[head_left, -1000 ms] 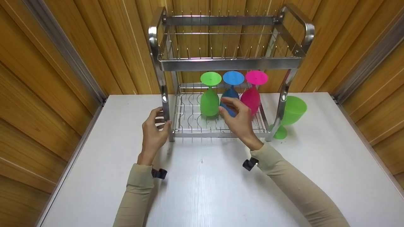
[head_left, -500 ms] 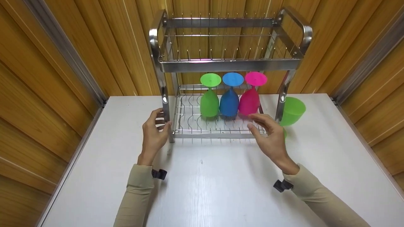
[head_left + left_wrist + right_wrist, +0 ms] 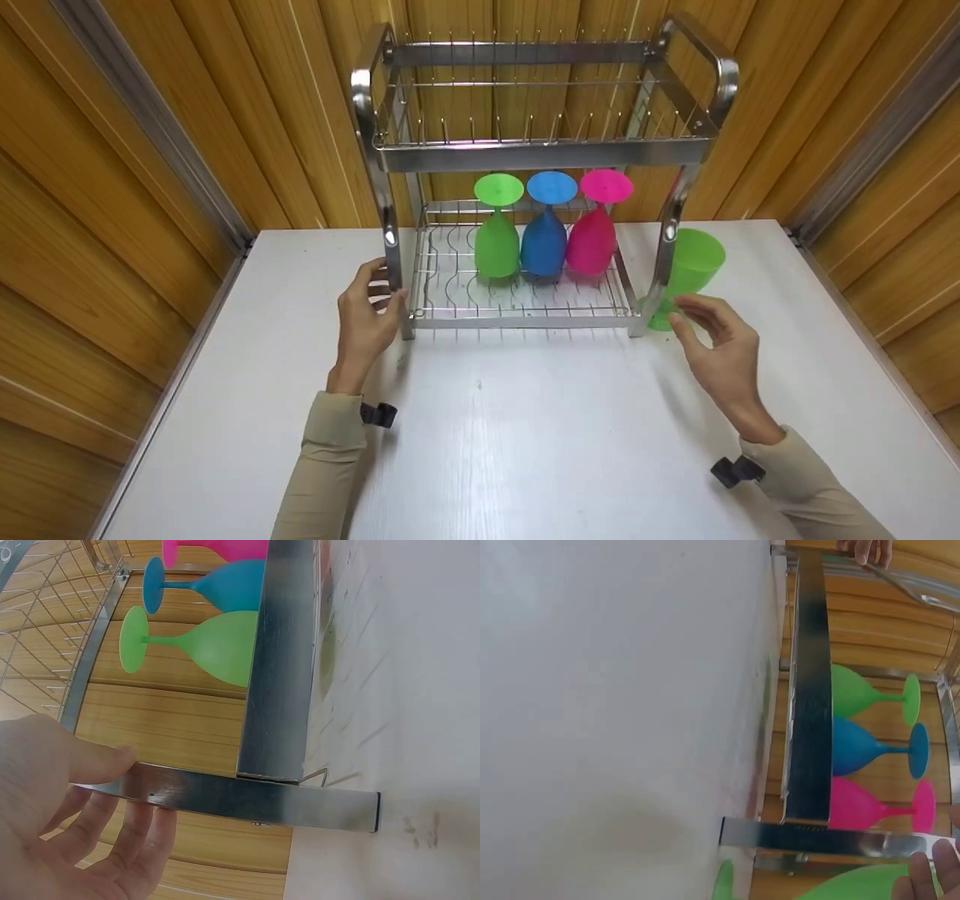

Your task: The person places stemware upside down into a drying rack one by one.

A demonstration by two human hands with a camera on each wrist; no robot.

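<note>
My left hand [image 3: 364,319] grips the left front post [image 3: 202,789] of a two-tier metal dish rack [image 3: 540,156], thumb on one face and fingers behind. Upside down on the lower shelf stand a green goblet [image 3: 497,251], a blue goblet [image 3: 544,251] and a pink goblet [image 3: 592,247], side by side. Another green goblet [image 3: 696,259] stands upright on the table, just right of the rack, partly hidden by its right post. My right hand [image 3: 724,349] hovers in front of that goblet with fingers bent loosely and nothing in them; whether a fingertip touches its stem I cannot tell.
The rack's upper tier carries rows of upright wire prongs [image 3: 531,127]. Under the rack lies a white table [image 3: 480,442]. Wood-panelled walls [image 3: 97,225] enclose the table at the back and both sides.
My right hand has drawn away from the blue goblet and moved right, past the pink one, to the upright green goblet. The left hand has kept its grip on the post.
</note>
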